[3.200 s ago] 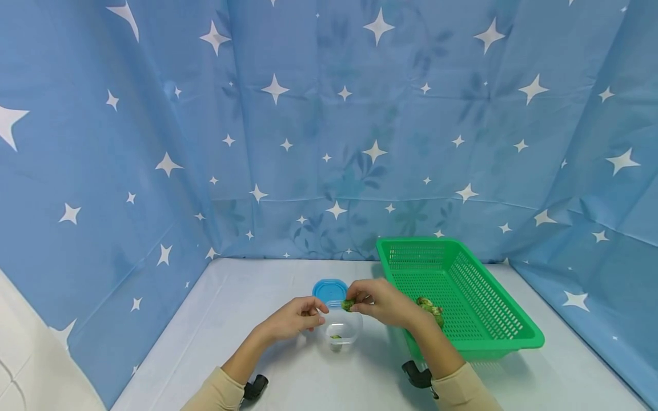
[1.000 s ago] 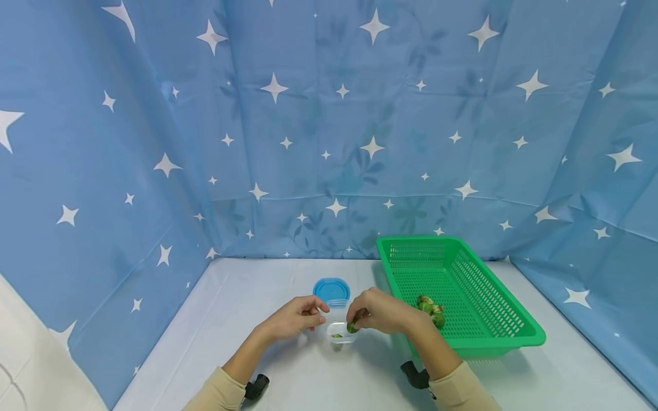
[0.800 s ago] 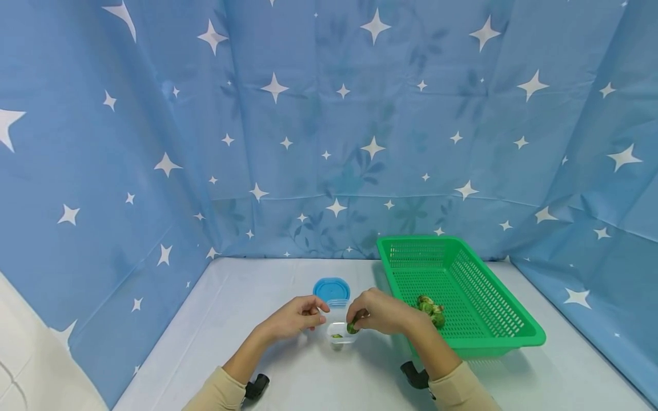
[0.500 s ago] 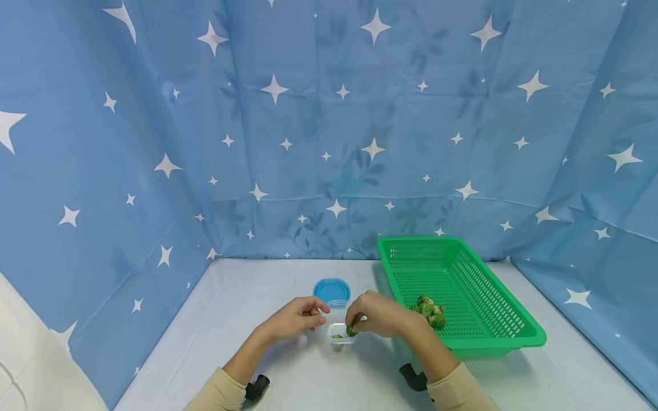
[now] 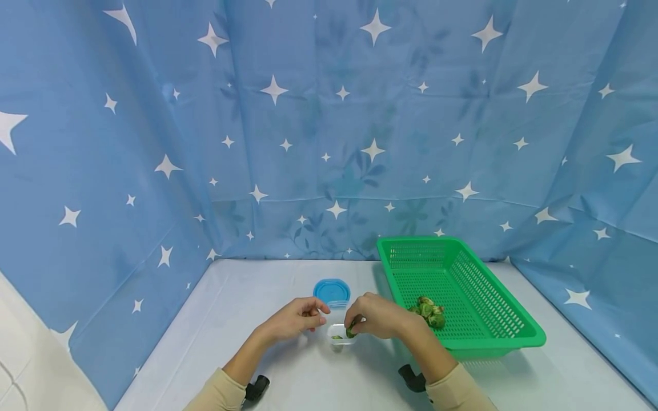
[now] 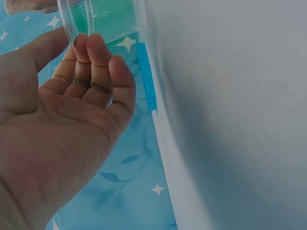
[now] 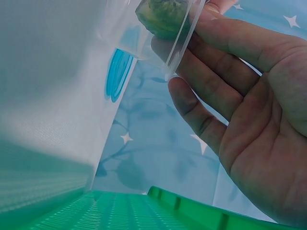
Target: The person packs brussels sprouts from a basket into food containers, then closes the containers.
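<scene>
My right hand (image 5: 376, 315) pinches a Brussels sprout (image 5: 350, 331) by the fingertips, down inside the rim of a small clear plastic container (image 5: 343, 342). The right wrist view shows that sprout (image 7: 164, 17) through the clear wall. Another green piece (image 5: 336, 337) lies low in the container. At the container's left side is my left hand (image 5: 293, 319), fingers loosely bent and nothing between thumb and forefinger. In the left wrist view its fingertips (image 6: 98, 48) overlap the rim of the container (image 6: 91, 24).
Behind the container, a blue lid (image 5: 331, 290) lies on the white table (image 5: 267, 279). To the right stands a large green slotted basket (image 5: 493, 308) with several Brussels sprouts (image 5: 430, 314) in its near left part. A blue starry curtain (image 5: 308, 125) hangs behind the table.
Since the oldest frame, my right hand has lowered the Brussels sprout from above the container's far side to inside its rim. Recently it has dipped slightly lower and left. My left hand stays put.
</scene>
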{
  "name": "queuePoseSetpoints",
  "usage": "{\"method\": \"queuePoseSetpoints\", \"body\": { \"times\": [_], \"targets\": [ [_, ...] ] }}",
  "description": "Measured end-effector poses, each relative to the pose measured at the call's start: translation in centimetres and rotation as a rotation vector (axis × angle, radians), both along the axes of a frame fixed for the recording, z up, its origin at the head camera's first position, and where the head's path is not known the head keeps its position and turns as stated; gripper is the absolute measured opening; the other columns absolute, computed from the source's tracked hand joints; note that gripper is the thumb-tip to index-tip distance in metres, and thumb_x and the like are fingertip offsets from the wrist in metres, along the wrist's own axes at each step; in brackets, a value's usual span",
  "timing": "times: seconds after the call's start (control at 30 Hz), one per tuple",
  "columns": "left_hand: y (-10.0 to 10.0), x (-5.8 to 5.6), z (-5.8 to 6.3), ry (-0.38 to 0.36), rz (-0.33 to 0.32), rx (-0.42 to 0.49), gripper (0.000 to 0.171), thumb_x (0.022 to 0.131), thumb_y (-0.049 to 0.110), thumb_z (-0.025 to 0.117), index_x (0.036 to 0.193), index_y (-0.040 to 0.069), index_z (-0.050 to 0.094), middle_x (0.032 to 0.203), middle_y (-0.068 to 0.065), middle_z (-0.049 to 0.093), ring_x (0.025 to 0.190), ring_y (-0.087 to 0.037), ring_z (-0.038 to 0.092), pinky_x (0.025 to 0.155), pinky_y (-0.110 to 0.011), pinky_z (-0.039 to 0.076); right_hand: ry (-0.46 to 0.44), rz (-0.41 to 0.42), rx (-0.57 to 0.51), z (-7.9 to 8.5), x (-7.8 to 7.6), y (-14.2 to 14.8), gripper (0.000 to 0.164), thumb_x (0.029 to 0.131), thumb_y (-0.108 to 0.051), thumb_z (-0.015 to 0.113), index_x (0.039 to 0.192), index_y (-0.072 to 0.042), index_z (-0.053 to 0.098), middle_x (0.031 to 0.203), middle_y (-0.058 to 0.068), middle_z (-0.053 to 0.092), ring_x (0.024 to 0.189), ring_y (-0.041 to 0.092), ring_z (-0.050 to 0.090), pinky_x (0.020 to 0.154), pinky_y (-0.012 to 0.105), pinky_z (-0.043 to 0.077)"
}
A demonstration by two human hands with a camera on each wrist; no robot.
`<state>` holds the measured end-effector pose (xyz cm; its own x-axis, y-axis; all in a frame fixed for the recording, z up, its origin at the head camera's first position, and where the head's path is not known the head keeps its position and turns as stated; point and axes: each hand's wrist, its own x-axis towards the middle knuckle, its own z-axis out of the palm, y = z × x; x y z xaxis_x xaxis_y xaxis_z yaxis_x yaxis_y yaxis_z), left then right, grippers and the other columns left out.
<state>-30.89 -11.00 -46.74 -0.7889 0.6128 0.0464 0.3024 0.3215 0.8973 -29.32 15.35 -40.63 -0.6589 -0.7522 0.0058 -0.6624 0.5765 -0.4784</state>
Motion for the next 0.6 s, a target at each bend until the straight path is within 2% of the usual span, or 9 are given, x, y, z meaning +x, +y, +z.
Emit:
{"method": "queuePoseSetpoints", "body": {
  "times": [0.6],
  "targets": [
    [0.06, -0.2, -0.14, 0.015, 0.002, -0.003, 0.03, 0.105, 0.019, 0.063, 0.128, -0.001, 0.065, 0.09, -0.003, 0.061, 0.082, -0.017, 0.06, 0.076, -0.036, 0.053, 0.029, 0.005, 0.017, -0.11, 0.17, 0.03, 0.013, 0.092, 0.0, 0.076, 0.1, -0.008, 0.083, 0.095, -0.002, 0.08, 0.084, -0.002, 0.068, 0.076, 0.02, 0.057]
  ]
}}
